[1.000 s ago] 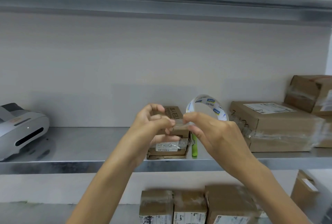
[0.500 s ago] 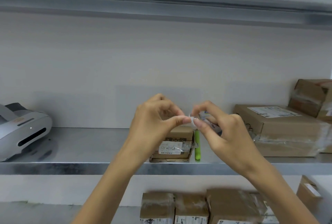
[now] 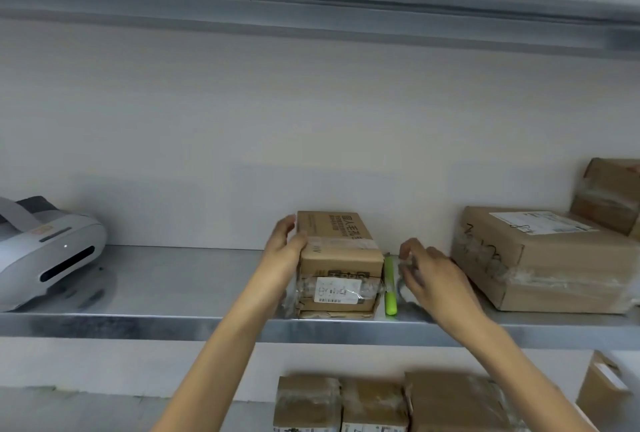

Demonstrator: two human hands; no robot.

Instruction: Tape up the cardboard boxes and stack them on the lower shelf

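Two small cardboard boxes are stacked on the metal shelf (image 3: 138, 326). The top box (image 3: 341, 241) has a strip of clear tape across it, and the lower box (image 3: 346, 305) carries a white label. My left hand (image 3: 285, 248) grips the top box by its left side, thumb on the top edge. My right hand (image 3: 429, 279) is down on the shelf to the right of the stack, its fingers curled round the clear tape roll (image 3: 403, 281), which is blurred. A green cutter (image 3: 390, 289) lies between the stack and the roll.
A large taped box (image 3: 540, 258) sits right of my right hand, with another box (image 3: 609, 196) behind it. A grey label printer (image 3: 45, 251) stands at the shelf's left end. Several taped boxes (image 3: 374, 407) stand in a row on the lower shelf, and one more box (image 3: 602, 386) is at the far right.
Both hands came down from chest height, where they pinched the tape together. The left hand now grips the top box; the right hand has lowered the roll to the shelf.
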